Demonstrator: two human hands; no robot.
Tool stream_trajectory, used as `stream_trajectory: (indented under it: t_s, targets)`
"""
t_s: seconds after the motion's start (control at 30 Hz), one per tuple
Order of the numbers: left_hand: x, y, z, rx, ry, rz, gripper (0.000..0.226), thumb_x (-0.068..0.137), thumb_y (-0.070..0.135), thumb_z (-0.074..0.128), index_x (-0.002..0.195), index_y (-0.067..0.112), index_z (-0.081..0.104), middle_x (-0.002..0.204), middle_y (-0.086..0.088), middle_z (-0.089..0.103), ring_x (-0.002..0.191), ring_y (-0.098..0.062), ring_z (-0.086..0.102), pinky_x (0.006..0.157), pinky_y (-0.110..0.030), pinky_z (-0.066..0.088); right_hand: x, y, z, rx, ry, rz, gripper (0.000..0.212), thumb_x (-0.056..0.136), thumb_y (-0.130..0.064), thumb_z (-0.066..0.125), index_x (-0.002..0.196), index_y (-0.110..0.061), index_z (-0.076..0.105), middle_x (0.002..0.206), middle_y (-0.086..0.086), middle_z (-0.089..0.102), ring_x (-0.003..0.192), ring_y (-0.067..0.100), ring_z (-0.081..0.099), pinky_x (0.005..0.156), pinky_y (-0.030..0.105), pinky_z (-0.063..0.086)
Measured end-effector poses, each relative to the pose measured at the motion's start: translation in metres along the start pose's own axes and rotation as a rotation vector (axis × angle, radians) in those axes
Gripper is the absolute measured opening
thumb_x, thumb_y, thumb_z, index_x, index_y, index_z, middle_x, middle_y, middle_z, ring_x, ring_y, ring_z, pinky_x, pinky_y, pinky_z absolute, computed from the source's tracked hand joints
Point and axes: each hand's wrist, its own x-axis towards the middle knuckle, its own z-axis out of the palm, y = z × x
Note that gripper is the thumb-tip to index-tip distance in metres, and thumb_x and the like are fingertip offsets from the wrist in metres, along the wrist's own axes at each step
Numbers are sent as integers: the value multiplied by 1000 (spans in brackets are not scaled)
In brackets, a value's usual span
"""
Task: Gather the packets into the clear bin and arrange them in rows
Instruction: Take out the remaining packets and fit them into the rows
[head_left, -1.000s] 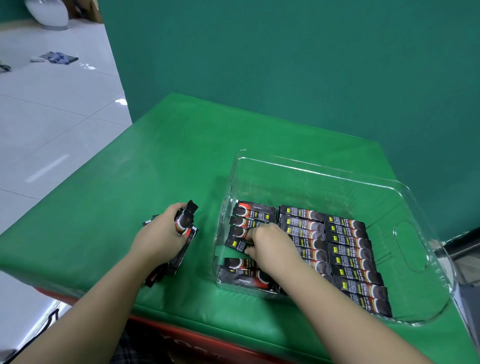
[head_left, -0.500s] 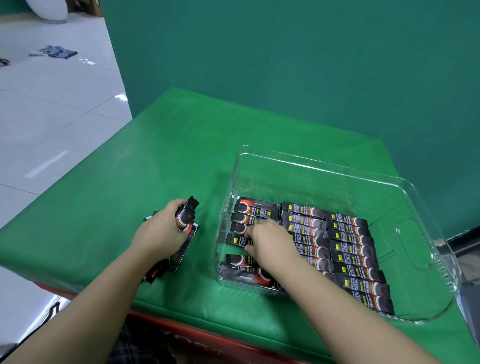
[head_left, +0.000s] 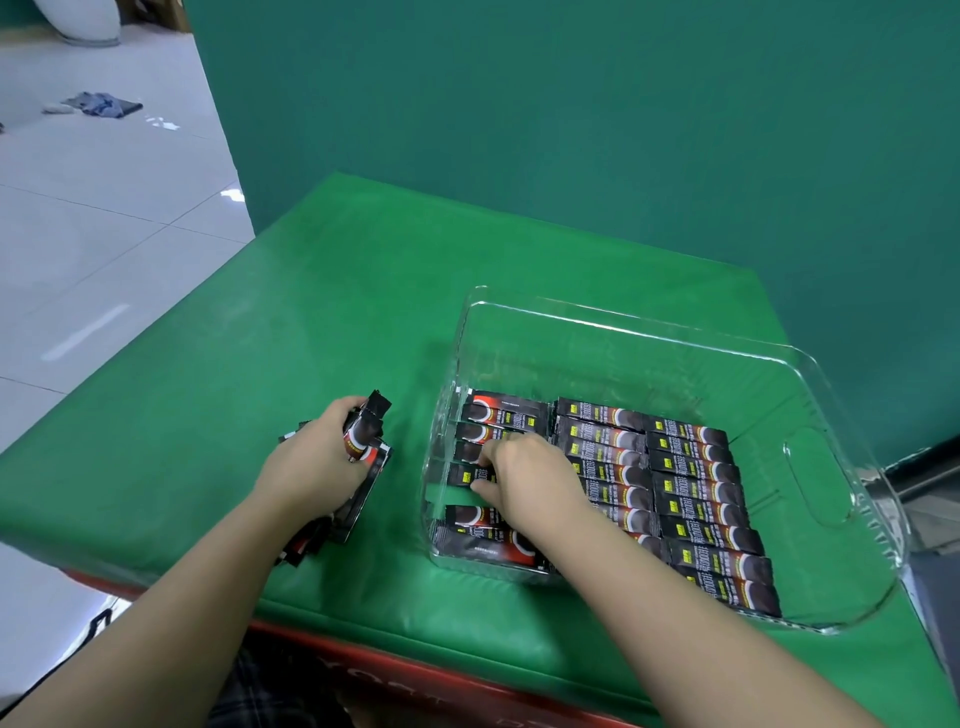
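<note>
A clear bin (head_left: 810, 395) stands on the green table at the right. Several dark packets (head_left: 691, 499) lie side by side in rows on its floor, and the left row has a gap. My right hand (head_left: 524, 483) reaches into the bin's left row and pinches one packet (head_left: 467, 475) between thumb and fingers. Left of the bin, my left hand (head_left: 311, 467) grips a bundle of packets (head_left: 366, 441) whose ends stick out past my fingers, low over the table.
The green padded table (head_left: 311, 312) has a red front edge. A green wall rises behind it. White tiled floor lies to the left, with a cloth (head_left: 104, 104) on it far off.
My right hand has shifted slightly within the bin's left row, still on the packet. The left hand keeps its bundle in the same place.
</note>
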Motion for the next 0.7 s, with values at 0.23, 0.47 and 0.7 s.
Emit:
stream_trajectory:
  t_s: [0.23, 0.47, 0.7]
  targets:
    - [1, -1, 1, -15, 6, 9, 54, 87, 39, 61, 134, 36, 36, 99, 10, 65, 83, -21, 60, 70, -32, 47, 10, -7, -1, 30, -47, 37, 22, 89, -25, 57, 102, -9, 66, 94, 10, 67, 93, 28, 61, 74, 34, 53]
    - [1, 0, 1, 1, 10, 9, 54, 87, 40, 61, 134, 36, 35, 98, 9, 65, 82, -22, 60, 70, -32, 46, 11, -8, 1, 21, -106, 100, 19, 88, -23, 57, 94, -7, 66, 87, 9, 66, 82, 28, 63, 66, 33, 53]
    - [1, -1, 1, -14, 6, 4, 55, 87, 40, 61, 134, 37, 35, 100, 8, 66, 83, -22, 61, 71, -32, 47, 10, -6, 2, 31, -87, 84, 21, 89, -27, 60, 92, -7, 67, 84, 8, 67, 81, 27, 63, 68, 35, 55]
